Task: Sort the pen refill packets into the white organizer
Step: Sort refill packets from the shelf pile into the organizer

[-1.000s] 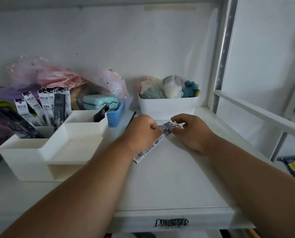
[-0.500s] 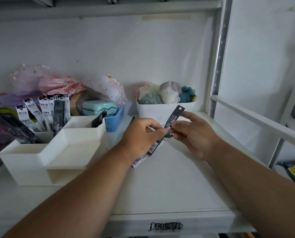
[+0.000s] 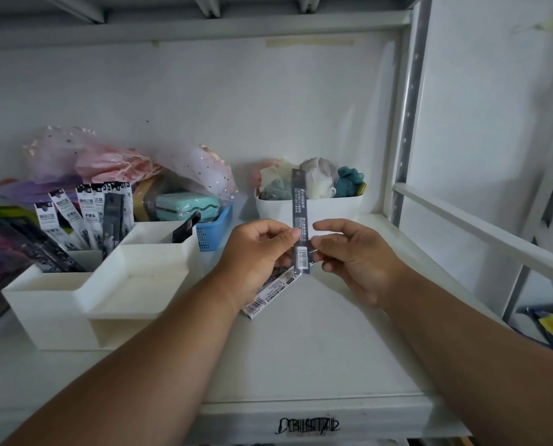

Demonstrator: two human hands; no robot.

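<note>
The white organizer (image 3: 108, 284) sits at the left of the white shelf (image 3: 317, 349), a stepped plastic box with square compartments. Its rear left compartment holds a fan of upright white and dark refill packets (image 3: 85, 217); one dark packet (image 3: 186, 228) leans in the rear right compartment; the shallow front tray holds nothing visible. Behind the organizer lie a blue perforated basket (image 3: 214, 230) with a mint-green case (image 3: 185, 206) in it, and crumpled pink netting (image 3: 117, 162). A white tub (image 3: 333, 206) of soft, bunched cloth items stands at the back, directly behind my hands. Nothing lies between my hands and the organizer.

I hold a dark, flat, narrow refill packet (image 3: 300, 220) upright above the shelf, printed text and a barcode facing me. My left hand (image 3: 255, 255) pinches its lower part with thumb and forefinger; its other fingers curl round a second, white packet (image 3: 268, 292), which angles down to the left beneath my palm. My right hand (image 3: 355, 255) pinches the dark packet's lower edge from the opposite side, fingers curled. Both forearms reach in from the lower corners.
</note>
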